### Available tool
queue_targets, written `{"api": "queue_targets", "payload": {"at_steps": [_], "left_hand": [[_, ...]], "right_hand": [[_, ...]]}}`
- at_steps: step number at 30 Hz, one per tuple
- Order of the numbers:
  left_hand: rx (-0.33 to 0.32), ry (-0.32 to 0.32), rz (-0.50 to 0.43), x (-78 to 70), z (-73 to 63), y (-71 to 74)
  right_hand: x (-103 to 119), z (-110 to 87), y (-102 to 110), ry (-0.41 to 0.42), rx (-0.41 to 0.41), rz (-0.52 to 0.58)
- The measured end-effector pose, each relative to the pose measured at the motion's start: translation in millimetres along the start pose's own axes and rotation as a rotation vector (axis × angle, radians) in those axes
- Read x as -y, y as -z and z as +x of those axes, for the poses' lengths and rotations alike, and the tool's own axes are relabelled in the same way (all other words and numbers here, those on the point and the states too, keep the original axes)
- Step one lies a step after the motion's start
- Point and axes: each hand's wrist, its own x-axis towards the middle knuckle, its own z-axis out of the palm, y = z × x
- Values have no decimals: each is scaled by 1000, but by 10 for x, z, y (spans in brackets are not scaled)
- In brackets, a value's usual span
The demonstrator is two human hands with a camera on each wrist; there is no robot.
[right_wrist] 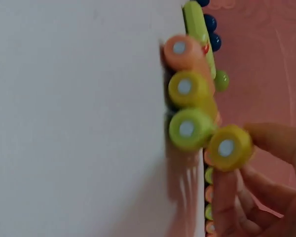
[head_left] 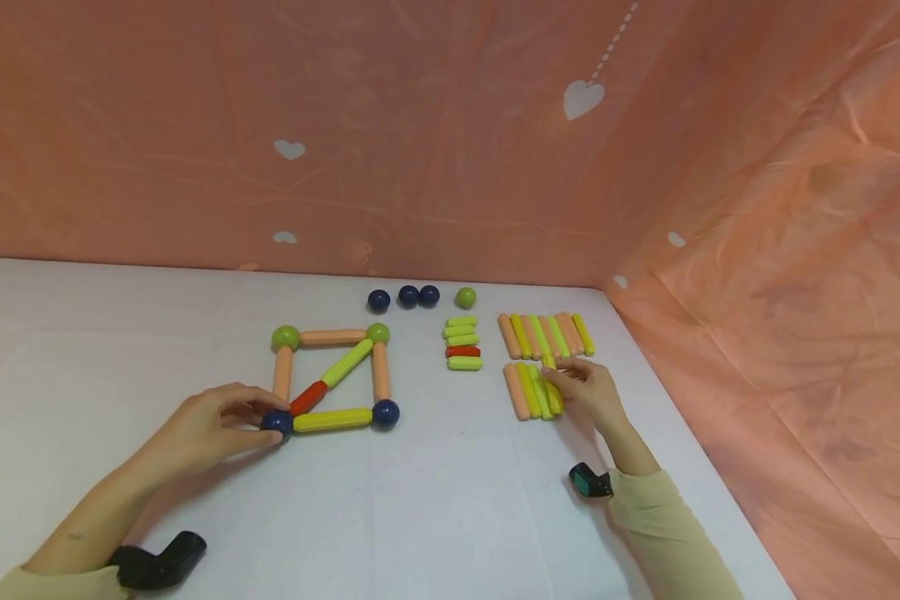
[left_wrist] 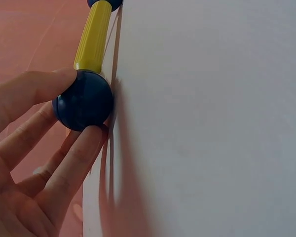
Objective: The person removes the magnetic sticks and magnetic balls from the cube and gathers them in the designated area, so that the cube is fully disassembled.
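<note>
Fingers of the right hand [head_left: 587, 390] pinch a yellow stick [head_left: 554, 402], raised a little off the white tabletop [head_left: 450, 508] at the right end of a near row of sticks [head_left: 517, 392]; whether it touches its lime neighbour, I cannot tell. It looks light, stiff and smooth, so a gentle pinch on its long sides should do, leaving the pale end disc [right_wrist: 226, 147] uncovered. Farther left, the left hand's thumb and fingers grip a dark blue ball [head_left: 276, 424] at the near left corner of a square frame [head_left: 333, 419]. Being glossy and round, that ball would probably slip or roll, and is best held from opposite sides. Beyond lie a far row of sticks [head_left: 509, 336], short sticks [head_left: 465, 364] and loose balls [head_left: 378, 301].
</note>
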Motion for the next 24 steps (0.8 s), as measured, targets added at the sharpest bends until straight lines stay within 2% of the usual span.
{"api": "queue_targets", "payload": {"at_steps": [5,8,11,13,18,20,24], "left_hand": [[7,10,6,11,-19,20],[15,16,4,12,-25,21],[13,11,7,12,-28,25],[-1,-24,11,15,-33,29],[-93,-195,81,-62,-39,13],[-136,-238,107,-133,-24,-18],[-155,-295,84,-264,36,-118]], "right_hand": [[-40,57,6,-27,42,-73],[-51,74,1,-46,59,-77],[-54,76,2,-56,54,-82],[-38,62,-1,-48,29,-80],[86,-18,-84,90,-89,-62],[161,-53,-166,169,-112,-43],[321,-128,-387,298,-63,43]]}}
